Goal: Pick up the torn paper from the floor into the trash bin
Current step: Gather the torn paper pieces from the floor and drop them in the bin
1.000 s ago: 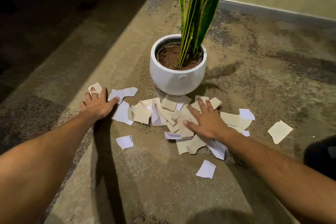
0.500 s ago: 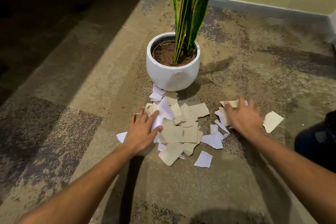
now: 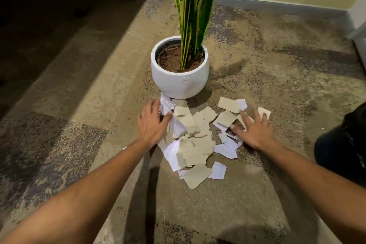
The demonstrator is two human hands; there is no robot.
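Torn paper [image 3: 190, 140]: beige and white scraps heaped on the carpet [image 3: 89, 77], just in front of the white plant pot [image 3: 179, 77]. The main heap lies between the two hands; a smaller group of scraps sits to its right, and two loose pieces lie at the near end of the heap.

Left hand [image 3: 151, 123]: palm down, fingers spread and flat, grasping nothing. It rests at the left edge of the heap, fingertips touching the topmost white scrap beside the pot.

Right hand [image 3: 255, 130]: palm down, fingers splayed and unclenched, holding nothing. It presses on the right-hand scraps; beige pieces show between and just beyond its fingers.

Dark object [image 3: 344, 136]: at the right edge of view, well apart from the paper; too dim to identify.
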